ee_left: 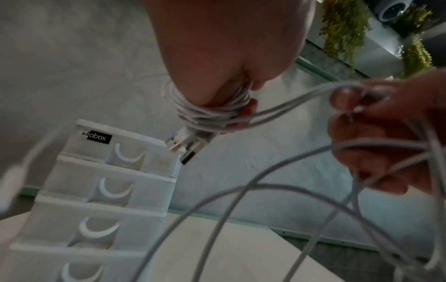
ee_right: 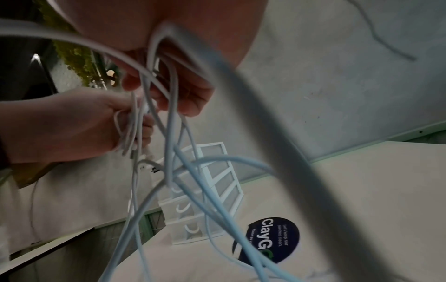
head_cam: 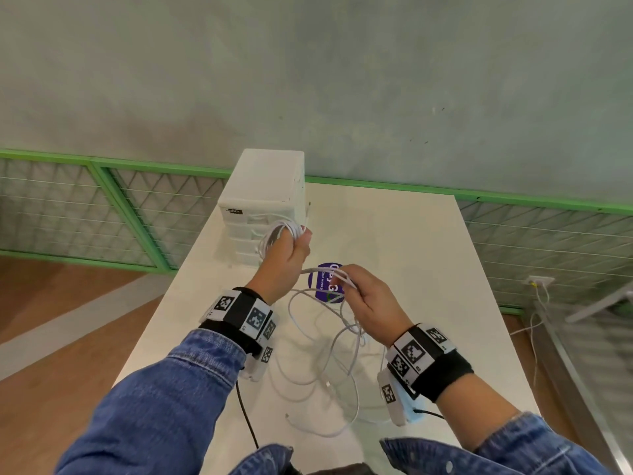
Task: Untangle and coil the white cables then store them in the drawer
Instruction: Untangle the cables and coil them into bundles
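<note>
White cables (head_cam: 325, 365), thin, round and smooth-sheathed, lay in loose tangled loops on the matte pale bench (head_cam: 411, 255) and rose to both hands. Several tight turns formed a coil (ee_left: 207, 112) wound round the left hand (head_cam: 286, 258), whose fingers (ee_left: 243, 114) were curled onto it, with flat metal USB plugs (ee_left: 183, 148) sticking out below. The right hand (head_cam: 368, 299) held strands pinched between curled fingers (ee_left: 342, 99), just beside the left. Behind them stood a boxy white plastic drawer unit (head_cam: 263, 197) with translucent fronts and crescent pulls, all drawers closed. A round glossy dark-blue sticker (ee_right: 272, 238) lay flat on the bench near it.
</note>
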